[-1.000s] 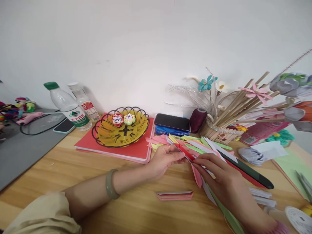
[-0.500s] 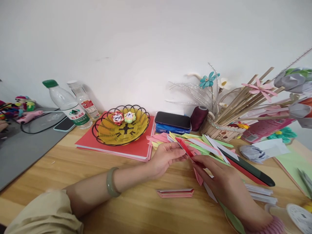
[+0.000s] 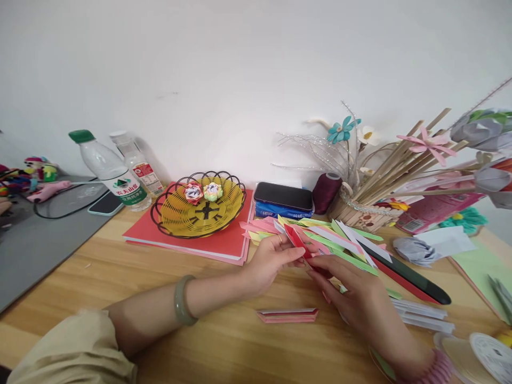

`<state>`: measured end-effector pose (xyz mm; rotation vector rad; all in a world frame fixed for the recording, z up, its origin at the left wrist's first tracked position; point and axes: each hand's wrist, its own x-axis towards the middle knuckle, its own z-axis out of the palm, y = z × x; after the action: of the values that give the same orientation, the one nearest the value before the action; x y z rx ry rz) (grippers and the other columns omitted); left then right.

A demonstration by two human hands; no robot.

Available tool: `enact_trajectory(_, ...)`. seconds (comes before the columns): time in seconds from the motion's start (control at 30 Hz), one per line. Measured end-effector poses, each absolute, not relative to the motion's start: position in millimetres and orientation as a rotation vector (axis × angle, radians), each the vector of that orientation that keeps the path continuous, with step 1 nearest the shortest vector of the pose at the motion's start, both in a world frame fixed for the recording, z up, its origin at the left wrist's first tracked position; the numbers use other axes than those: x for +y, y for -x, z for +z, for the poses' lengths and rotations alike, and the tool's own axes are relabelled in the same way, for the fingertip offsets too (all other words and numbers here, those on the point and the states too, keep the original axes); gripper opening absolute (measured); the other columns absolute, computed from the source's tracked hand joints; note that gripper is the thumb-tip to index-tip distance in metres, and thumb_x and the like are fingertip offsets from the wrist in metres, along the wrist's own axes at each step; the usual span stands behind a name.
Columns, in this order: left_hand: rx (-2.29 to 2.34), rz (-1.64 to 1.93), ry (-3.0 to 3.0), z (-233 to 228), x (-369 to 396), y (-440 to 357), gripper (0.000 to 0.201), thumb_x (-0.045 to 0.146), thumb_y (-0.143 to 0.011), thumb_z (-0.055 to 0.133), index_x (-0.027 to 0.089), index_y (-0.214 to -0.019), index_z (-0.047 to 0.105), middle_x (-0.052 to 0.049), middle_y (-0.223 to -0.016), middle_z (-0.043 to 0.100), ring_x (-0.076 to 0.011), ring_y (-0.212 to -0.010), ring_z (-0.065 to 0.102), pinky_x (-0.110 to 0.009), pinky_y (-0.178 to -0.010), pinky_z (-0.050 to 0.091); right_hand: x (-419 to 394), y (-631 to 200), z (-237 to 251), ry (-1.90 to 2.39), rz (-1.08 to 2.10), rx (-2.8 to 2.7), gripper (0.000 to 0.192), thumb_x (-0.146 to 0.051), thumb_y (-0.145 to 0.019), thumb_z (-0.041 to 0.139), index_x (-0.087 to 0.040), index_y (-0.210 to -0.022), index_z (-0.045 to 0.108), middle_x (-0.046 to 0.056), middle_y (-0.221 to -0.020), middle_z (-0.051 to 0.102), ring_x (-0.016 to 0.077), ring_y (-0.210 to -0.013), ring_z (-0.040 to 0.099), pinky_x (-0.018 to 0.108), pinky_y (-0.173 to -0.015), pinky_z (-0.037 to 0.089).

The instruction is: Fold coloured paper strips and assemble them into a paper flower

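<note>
Red folded paper strip (image 3: 299, 241): a narrow, pointed piece, held just above the bench (image 3: 120, 277) at the near edge of a loose pile of paper strips (image 3: 336, 240) in pink, yellow, green and white. It slants from upper left to lower right between the two hands.

Left hand (image 3: 272, 258): fingers curled in, thumb and fingertips pinched on the upper end of the red strip; a ring on one finger, a pale green bangle (image 3: 181, 300) on the wrist, a beige sleeve (image 3: 76, 352) at the forearm.

Right hand (image 3: 356, 298): fingers bent and closed on the lower end of the same strip, the back of the hand covering part of the pile; a pink cuff (image 3: 440, 370) at the wrist.

Folded pink-and-white piece (image 3: 288, 315): lies flat on the bench, alone, just nearer than the hands and apart from the pile.

Black-tipped long tool (image 3: 408, 277): lies across the right side of the pile, pointing right.

Wire basket (image 3: 199, 205): black rim, yellow lining, two small paper flowers (image 3: 202, 192) inside; stands on a red folder (image 3: 208, 242) left of the pile.

Two plastic bottles (image 3: 116, 170): stand side by side behind the folder, by the wall; a phone (image 3: 106, 204) lies beside them.

Black case (image 3: 284, 197): on a blue pack, behind the pile. Dark red thread spool (image 3: 326, 193) just to its right.

Holder of wooden sticks (image 3: 396, 170): with paper flowers, at the right rear.

White ribbon roll (image 3: 490, 354): at the near right corner.
</note>
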<state>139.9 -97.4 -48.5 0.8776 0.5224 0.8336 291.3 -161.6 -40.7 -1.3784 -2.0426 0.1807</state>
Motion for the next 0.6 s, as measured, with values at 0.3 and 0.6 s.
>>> enact_trajectory(0.3, 0.422, 0.834, -0.828, -50.2, -96.3, -139.0, 0.019, 0.024, -0.072, 0.063, 0.012, -0.086, 0.064, -0.008, -0.09, 0.066, -0.014, -0.08, 0.059, -0.024, -0.07, 0.043, -156.2, -294.7, -33.3, 1.42, 0.563, -1.915, 0.018, -0.029, -0.084, 0.047, -0.022, -0.092, 0.061, 0.004, -0.088, 0.065, 0.0106, -0.053, 0.058, 0.025, -0.054, 0.05)
enact_trajectory(0.6, 0.479, 0.864, -0.764, -54.0, -90.9, -139.6, 0.022, 0.022, -0.071, 0.065, 0.013, -0.09, 0.064, -0.007, -0.088, 0.066, -0.0117, -0.076, 0.059, -0.023, -0.07, 0.045, -159.9, -343.3, -8.9, 1.92, 0.042, -1.769, 0.024, -0.04, -0.076, 0.048, -0.022, -0.076, 0.064, 0.003, -0.072, 0.067, 0.0186, -0.059, 0.061, 0.031, -0.054, 0.044)
